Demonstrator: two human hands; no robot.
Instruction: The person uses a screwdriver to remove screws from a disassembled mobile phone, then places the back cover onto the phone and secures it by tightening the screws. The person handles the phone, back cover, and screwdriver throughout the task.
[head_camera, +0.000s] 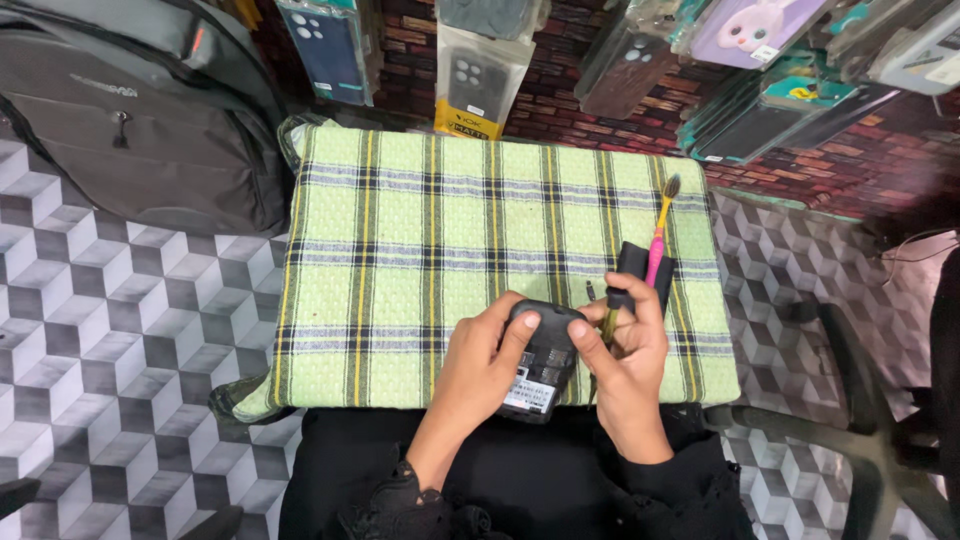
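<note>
Gripping small black phone (540, 360), back cover off, label showing: left hand (480, 365); right hand (625, 360) pinching screwdriver (608, 318).

A green plaid cloth (430, 230) covers the work surface. The floor (110, 340) is tiled in grey and white cube patterns. Behind runs a dark brick wall (800, 165) hung with packaged phone cases (480, 70). A grey backpack (140, 110) leans left; possibly a chair (860, 420) at right.

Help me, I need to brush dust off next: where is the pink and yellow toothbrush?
In the head view, the pink and yellow toothbrush lies on the green plaid cloth toward its right edge, across a small black rectangular part, just beyond the right hand.
</note>
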